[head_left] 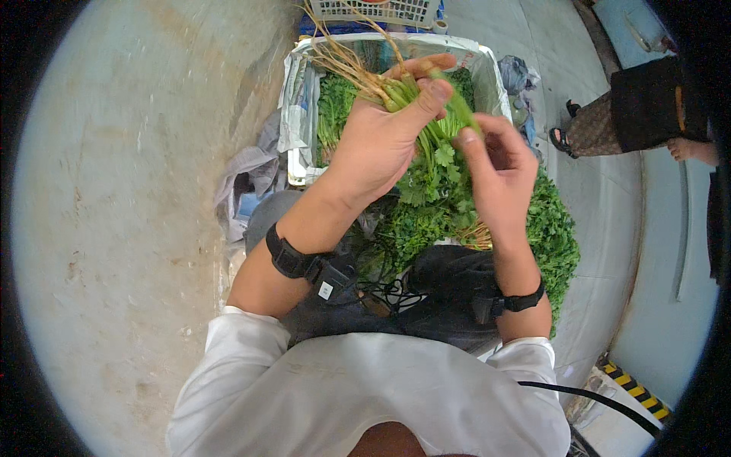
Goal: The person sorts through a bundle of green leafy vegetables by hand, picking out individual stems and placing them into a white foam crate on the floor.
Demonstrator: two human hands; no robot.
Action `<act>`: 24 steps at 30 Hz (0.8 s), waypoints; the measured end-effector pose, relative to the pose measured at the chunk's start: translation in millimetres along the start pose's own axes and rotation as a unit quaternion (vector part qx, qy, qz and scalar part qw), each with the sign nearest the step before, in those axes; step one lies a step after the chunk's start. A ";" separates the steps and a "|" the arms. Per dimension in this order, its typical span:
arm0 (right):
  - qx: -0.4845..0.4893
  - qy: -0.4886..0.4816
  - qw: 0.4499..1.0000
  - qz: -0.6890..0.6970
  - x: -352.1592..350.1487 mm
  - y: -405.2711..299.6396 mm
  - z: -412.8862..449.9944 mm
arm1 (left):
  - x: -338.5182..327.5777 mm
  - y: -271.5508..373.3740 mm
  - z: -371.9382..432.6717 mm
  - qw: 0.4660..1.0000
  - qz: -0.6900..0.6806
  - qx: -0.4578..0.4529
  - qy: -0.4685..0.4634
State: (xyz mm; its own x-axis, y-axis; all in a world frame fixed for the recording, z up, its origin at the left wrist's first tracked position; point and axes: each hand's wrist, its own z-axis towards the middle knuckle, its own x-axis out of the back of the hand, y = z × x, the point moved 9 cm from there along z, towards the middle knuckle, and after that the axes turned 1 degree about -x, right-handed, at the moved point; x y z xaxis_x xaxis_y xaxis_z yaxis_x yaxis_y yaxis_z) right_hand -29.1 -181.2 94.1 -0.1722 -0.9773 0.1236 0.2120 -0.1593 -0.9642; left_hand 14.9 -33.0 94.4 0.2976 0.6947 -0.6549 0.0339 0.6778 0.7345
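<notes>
My left hand (371, 134) grips a bunch of coriander (402, 94) near its stem bases, thumb across the stems. Pale, stringy roots (348, 68) stick out towards the upper left, and leaves (442, 160) hang below the fist. Between the thumb and fingers of my right hand (505, 171) is a green stem (461, 105), blurred, which reaches up to the left fingertips. Whether this stem is still joined to the bunch cannot be seen. Both hands are over a white box (501, 85) lined with plastic, which contains more coriander (337, 94).
A large heap of coriander (553, 220) lies on my right, with more (411, 228) before my knees. A white plastic basket (325, 8) stands behind the box. Crumpled sacking (245, 171) is at left, dark plastic bags (514, 74) at right. Another person (594, 123) stands at far right.
</notes>
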 end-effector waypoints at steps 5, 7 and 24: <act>0.137 -0.036 0.985 -0.097 -14.2 -22.0 -2.2 | -1.1 1.2 -4.1 0.997 0.075 0.002 -0.017; 0.142 -0.042 0.983 -0.106 -16.3 -23.2 -2.3 | 4.2 0.8 -4.8 0.993 0.116 0.008 0.000; -0.174 0.072 0.982 0.020 127.3 109.3 65.9 | 73.0 46.2 3.9 0.969 0.155 -0.083 0.175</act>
State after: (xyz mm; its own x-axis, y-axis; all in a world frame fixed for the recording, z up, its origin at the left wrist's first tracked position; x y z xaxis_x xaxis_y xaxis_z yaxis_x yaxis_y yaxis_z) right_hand 35.5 -332.2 19.8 -0.3109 -0.9476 0.0741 -0.1151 -0.0399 -0.9926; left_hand 41.9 48.1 81.3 -0.0736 0.8907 -0.4486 -0.1683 0.4322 0.8859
